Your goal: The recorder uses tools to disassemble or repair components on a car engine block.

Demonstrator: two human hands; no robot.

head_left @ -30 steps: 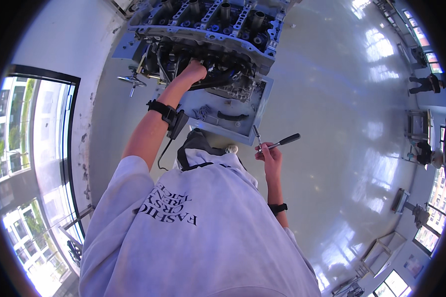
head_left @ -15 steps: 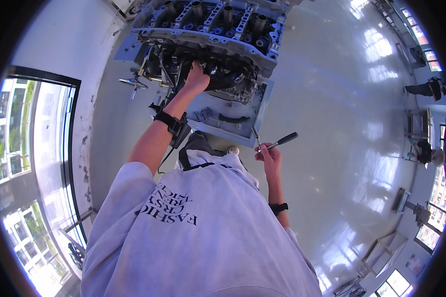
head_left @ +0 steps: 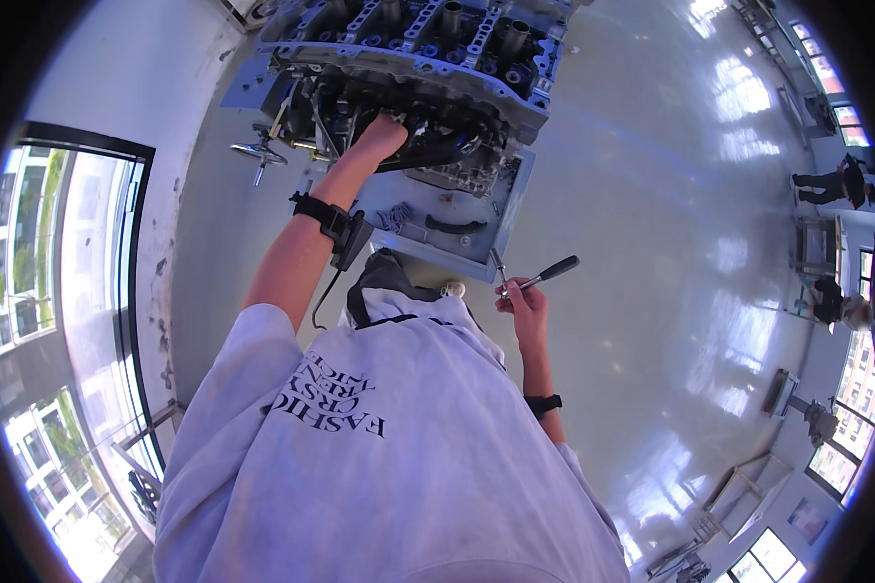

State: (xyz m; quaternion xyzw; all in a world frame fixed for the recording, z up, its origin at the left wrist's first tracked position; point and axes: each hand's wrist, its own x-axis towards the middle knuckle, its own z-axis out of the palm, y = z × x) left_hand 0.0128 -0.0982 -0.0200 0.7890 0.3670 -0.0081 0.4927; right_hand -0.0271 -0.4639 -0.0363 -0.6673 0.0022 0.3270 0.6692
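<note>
Left arm stretched to the engine, right arm bent short of it.
Left hand reaches into the engine's near side (fingers hidden, grip can't be told); right hand, right of the engine's tray, pinches a shiny, dark-handled ratchet. That tray, under the engine, holds a curved black piece.

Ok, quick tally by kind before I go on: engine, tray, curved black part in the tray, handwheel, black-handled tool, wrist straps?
Engine: 1
Tray: 1
Curved black part: 1
Handwheel: 1
Black-handled tool: 1, in the right hand
Wrist straps: 2, one per arm
Total: 7
</note>
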